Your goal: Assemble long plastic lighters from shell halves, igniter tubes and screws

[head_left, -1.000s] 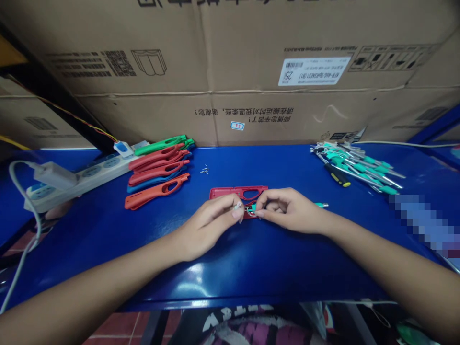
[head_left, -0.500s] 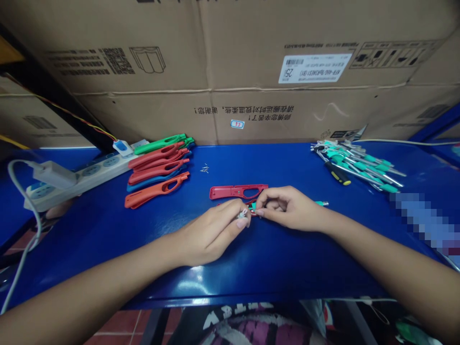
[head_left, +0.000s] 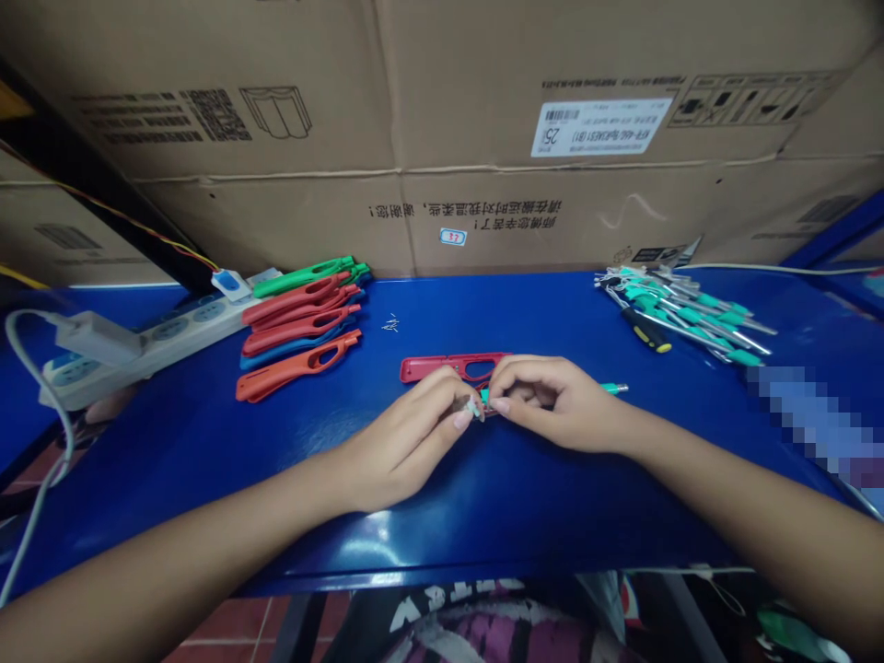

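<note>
My left hand (head_left: 414,442) is closed, pinching a small pale part (head_left: 473,408) between thumb and fingers. My right hand (head_left: 563,402) is closed just beside it, with thumb and forefinger at a teal-sleeved piece. The teal end of a metal rod (head_left: 613,389) sticks out past the right hand, the rest of it hidden by that hand. Behind both hands a red lighter handle half (head_left: 432,366) lies with its inner side up. Under my fingers shows a bit of a second red piece, mostly covered.
To the left lie several coloured handle shells (head_left: 296,366) beside a white power strip (head_left: 166,336). Small metal pins (head_left: 390,323) sit at mid-table. At the right are a pile of teal-and-metal rods (head_left: 691,308) and a black-and-yellow screwdriver (head_left: 647,331). A cardboard box (head_left: 476,198) stands behind.
The small pale part in my left fingers has shifted slightly right, nearer my right fingertips. My right hand stays almost in place. The whole view has moved a little.
</note>
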`<state>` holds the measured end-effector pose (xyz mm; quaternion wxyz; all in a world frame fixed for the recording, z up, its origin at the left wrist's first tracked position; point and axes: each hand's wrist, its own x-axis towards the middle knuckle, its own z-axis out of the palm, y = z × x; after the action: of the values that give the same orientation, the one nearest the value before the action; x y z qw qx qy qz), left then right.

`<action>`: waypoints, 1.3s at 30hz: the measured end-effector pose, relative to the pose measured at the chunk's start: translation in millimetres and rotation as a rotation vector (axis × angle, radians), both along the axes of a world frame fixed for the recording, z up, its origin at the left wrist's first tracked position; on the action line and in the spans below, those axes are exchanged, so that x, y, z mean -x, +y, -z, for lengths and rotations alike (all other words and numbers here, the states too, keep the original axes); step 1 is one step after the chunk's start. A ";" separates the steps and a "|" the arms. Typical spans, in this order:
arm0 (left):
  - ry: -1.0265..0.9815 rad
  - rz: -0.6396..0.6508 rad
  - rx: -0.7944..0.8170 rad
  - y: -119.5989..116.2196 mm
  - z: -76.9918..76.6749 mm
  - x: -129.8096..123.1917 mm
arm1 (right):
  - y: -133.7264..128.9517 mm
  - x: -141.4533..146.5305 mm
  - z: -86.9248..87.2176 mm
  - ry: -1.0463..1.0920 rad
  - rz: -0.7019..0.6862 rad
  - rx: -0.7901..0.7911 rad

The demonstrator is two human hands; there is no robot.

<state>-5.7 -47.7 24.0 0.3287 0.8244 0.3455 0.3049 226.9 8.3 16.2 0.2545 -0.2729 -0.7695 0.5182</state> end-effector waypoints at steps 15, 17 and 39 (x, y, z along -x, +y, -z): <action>-0.461 -0.152 0.385 0.6 13.3 -12.6 | -9.9 10.7 -7.7 0.079 -0.083 0.584; -0.493 -0.137 0.448 1.0 13.4 -14.0 | -11.1 12.0 -6.1 0.106 -0.099 0.616; -0.544 -0.169 0.538 2.2 15.9 -17.8 | -16.2 17.9 10.8 0.374 -0.113 0.936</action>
<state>12.2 -45.5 8.1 0.5864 0.5665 0.3800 0.4369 209.0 -7.8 5.4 0.2100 -0.2180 -0.4094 0.8607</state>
